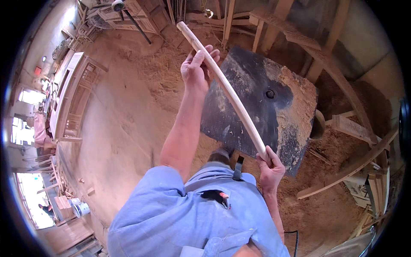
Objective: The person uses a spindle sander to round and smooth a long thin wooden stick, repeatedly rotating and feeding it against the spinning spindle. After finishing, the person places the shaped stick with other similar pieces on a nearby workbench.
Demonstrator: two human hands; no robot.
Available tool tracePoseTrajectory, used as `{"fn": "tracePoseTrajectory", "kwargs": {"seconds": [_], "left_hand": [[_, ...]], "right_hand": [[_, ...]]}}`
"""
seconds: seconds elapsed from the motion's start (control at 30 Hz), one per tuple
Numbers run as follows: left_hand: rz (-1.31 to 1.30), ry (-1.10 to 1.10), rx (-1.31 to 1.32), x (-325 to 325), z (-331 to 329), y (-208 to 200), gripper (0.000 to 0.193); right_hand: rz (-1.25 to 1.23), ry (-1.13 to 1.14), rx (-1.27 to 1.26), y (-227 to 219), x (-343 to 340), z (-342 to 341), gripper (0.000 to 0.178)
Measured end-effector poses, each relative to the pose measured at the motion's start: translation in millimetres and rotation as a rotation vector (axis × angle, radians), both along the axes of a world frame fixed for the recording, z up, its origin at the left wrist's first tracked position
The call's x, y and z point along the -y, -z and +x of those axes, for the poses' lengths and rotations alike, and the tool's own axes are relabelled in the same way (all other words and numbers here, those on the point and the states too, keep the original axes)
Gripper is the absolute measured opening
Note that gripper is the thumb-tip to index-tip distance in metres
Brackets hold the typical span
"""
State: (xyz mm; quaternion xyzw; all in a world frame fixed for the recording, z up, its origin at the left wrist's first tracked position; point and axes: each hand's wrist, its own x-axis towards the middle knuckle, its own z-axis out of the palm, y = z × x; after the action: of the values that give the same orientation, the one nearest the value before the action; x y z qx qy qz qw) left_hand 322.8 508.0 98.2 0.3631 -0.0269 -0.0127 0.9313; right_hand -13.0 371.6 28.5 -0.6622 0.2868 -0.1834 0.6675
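Note:
A long, pale, smooth wooden rod with a slight bend runs slantwise in front of me. My left hand grips it near its far end, thumb on top and fingers behind the wood. The near end sits in my right hand, with the fingers closed round it. Beneath the rod is a dark machine table, its right side covered in sawdust. A short round spindle stands in the table, apart from the rod.
Curved wooden pieces lean and lie at the right. Sawdust covers the floor. A panelled wooden cabinet piece stands at the left, and a white bucket at the lower left. Timber leans against the far wall.

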Motion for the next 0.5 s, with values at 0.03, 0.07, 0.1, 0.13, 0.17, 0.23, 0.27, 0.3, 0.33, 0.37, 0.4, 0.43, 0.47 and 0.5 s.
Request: {"fn": "tracePoseTrajectory", "kwargs": {"seconds": [0.03,0.07,0.1,0.13,0.17,0.23,0.27,0.3,0.33,0.37,0.4,0.43,0.47,0.5], "left_hand": [[-0.010,0.032,-0.007,-3.0,-14.3,0.5,0.033],[-0.003,0.061,-0.010,-5.9,-27.4,0.0,0.033],[0.014,0.083,-0.007,-14.9,-39.0,4.2,0.033],[0.023,0.119,-0.006,-17.9,-49.9,9.6,0.033],[0.032,0.156,-0.004,-20.4,-60.6,12.9,0.033],[0.010,0.192,-0.037,-25.9,-81.9,17.5,0.032],[-0.002,0.211,-0.048,-28.8,-89.8,21.5,0.032],[-0.013,0.232,-0.057,-31.4,-96.2,26.0,0.032],[-0.041,0.258,-0.082,-31.4,-103.0,33.1,0.033],[-0.033,0.285,-0.094,-31.3,-109.3,38.3,0.034],[-0.024,0.312,-0.105,-31.3,-115.6,42.3,0.035],[-0.023,0.345,-0.118,-28.0,-122.9,46.8,0.035],[-0.049,0.381,-0.163,-24.0,-129.2,53.9,0.036],[-0.024,0.439,-0.193,-20.6,-132.7,61.7,0.036]], "right_hand": [[-0.075,0.029,0.020,3.8,-3.4,-13.8,0.042],[-0.164,0.045,0.039,3.2,-7.0,-25.8,0.042],[-0.244,0.045,0.054,3.0,-13.0,-35.3,0.042],[-0.331,0.058,0.065,1.6,-16.9,-46.0,0.042],[-0.412,0.069,0.073,1.2,-21.3,-55.5,0.042],[-0.569,0.094,0.088,2.3,-30.8,-72.0,0.043],[-0.555,0.092,0.084,2.5,-35.0,-79.3,0.043],[-0.541,0.092,0.081,2.8,-38.8,-85.5,0.043],[-0.528,0.097,0.068,3.5,-41.7,-93.4,0.042],[-0.431,0.065,-0.022,5.5,-44.1,-99.7,0.042],[-0.331,0.034,-0.111,8.9,-46.1,-104.4,0.042],[-0.236,0.011,-0.202,11.1,-47.2,-110.9,0.042],[-0.150,-0.002,-0.207,14.1,-51.5,-115.8,0.041],[-0.072,-0.019,-0.257,15.3,-55.3,-118.7,0.040]]}}
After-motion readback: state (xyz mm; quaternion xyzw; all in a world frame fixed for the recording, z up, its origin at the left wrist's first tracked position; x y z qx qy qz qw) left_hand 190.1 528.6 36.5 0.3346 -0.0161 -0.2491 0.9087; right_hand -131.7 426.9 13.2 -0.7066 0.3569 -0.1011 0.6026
